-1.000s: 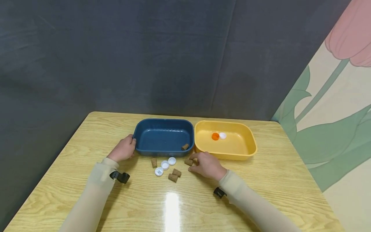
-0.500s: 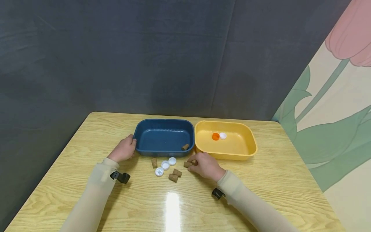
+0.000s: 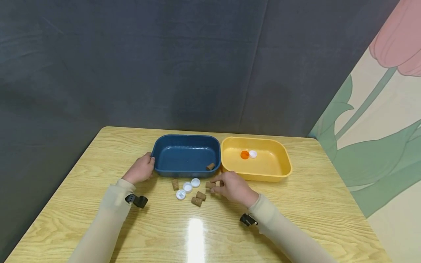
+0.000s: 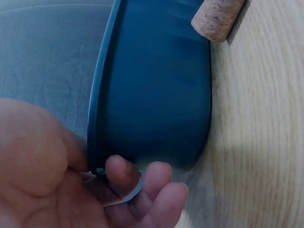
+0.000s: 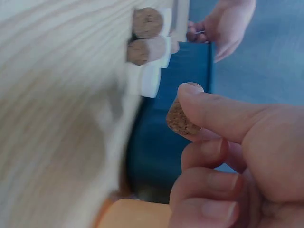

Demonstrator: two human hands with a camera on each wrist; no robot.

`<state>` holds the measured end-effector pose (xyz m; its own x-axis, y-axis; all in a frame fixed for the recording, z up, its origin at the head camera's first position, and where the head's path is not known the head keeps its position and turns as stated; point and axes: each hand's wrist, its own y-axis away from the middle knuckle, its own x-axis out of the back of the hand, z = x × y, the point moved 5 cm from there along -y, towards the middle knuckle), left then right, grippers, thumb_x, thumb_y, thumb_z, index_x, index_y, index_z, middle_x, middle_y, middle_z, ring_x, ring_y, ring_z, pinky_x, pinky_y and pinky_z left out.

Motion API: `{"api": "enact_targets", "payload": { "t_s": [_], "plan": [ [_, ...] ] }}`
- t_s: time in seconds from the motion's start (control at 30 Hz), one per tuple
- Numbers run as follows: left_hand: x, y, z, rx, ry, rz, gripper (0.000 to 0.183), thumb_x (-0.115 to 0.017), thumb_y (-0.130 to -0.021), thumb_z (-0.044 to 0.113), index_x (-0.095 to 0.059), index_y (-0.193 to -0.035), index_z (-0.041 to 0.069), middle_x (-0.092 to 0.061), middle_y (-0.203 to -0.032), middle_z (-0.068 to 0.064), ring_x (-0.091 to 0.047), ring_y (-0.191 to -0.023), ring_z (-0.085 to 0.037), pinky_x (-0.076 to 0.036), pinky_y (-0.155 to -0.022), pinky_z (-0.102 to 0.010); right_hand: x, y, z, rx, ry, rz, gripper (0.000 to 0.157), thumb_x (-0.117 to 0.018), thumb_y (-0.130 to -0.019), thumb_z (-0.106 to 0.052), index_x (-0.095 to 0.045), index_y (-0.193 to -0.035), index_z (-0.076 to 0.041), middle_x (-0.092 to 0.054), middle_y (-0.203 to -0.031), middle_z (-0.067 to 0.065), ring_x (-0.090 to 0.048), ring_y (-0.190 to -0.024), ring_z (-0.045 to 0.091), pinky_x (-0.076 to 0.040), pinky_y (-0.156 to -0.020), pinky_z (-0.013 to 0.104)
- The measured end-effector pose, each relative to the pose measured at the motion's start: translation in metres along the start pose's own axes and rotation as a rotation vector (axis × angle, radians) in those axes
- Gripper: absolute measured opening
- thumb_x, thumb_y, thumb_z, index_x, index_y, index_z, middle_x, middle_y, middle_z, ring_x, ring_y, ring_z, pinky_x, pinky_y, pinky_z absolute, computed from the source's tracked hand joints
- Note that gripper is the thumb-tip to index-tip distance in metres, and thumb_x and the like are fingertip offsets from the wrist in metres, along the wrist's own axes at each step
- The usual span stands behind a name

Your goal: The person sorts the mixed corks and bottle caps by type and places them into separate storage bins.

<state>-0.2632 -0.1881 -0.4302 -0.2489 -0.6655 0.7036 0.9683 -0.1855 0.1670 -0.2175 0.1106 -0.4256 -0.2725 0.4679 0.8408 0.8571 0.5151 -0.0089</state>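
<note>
My left hand [image 3: 140,168] grips the left end of a dark blue plastic bin [image 3: 185,171]. In the left wrist view its fingers [image 4: 159,199] curl beneath the bin's rim [image 4: 95,104]. Between thumb and fingers, my right hand [image 3: 235,188] pinches a cork stopper [image 5: 180,118], just in front of the two bins. Another cork [image 3: 210,166] lies inside the blue bin at its right front corner. On the table to the left of my right hand are two corks [image 3: 198,199] side by side, a lone cork [image 3: 175,184] and several white bottle caps [image 3: 187,187].
A yellow bin [image 3: 263,176] stands right beside the blue one, holding an orange cap [image 3: 245,155] and a white cap [image 3: 253,154]. Both bins are near the back of the wooden table [image 3: 158,233], before a dark cloth [image 3: 164,73].
My right hand has taken hold of the cork, which has shifted slightly left and turned. My left hand stays on the blue bin.
</note>
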Motion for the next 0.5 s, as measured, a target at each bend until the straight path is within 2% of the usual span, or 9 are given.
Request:
{"api": "enact_targets", "payload": {
  "t_s": [0.3,0.4,0.5],
  "plan": [
    [0.0,0.001,0.0,0.006,-0.002,-0.003,0.04,-0.023,-0.11,0.014,-0.039,-0.134,-0.014,-0.057,-0.075,-0.016,-0.055,-0.062,-0.021,-0.047,-0.059,-0.034,0.019,-0.004,-0.015,-0.002,-0.013,0.028,0.024,-0.076,-0.09,-0.017,-0.077,-0.112,-0.009,-0.057,-0.067,-0.007,-0.047,-0.058,0.008,-0.037,-0.051,0.022],
    [0.001,0.001,0.0,0.005,-0.002,-0.002,0.04,-0.023,-0.11,0.014,-0.039,-0.134,-0.013,-0.058,-0.076,-0.017,-0.056,-0.063,-0.021,-0.048,-0.059,-0.034,0.026,-0.009,-0.017,0.01,0.001,0.046,0.026,-0.077,-0.089,-0.018,-0.076,-0.114,-0.009,-0.069,-0.08,-0.001,-0.05,-0.06,0.006,-0.039,-0.053,0.021],
    [0.001,0.001,0.001,0.001,0.0,0.001,0.04,-0.023,-0.11,0.014,-0.04,-0.133,-0.013,-0.058,-0.076,-0.017,-0.056,-0.063,-0.021,-0.048,-0.059,-0.034,0.032,-0.015,-0.019,0.022,0.007,0.055,0.027,-0.077,-0.089,-0.019,-0.076,-0.115,-0.008,-0.07,-0.079,0.0,-0.049,-0.058,0.006,-0.038,-0.053,0.022]
  ]
}}
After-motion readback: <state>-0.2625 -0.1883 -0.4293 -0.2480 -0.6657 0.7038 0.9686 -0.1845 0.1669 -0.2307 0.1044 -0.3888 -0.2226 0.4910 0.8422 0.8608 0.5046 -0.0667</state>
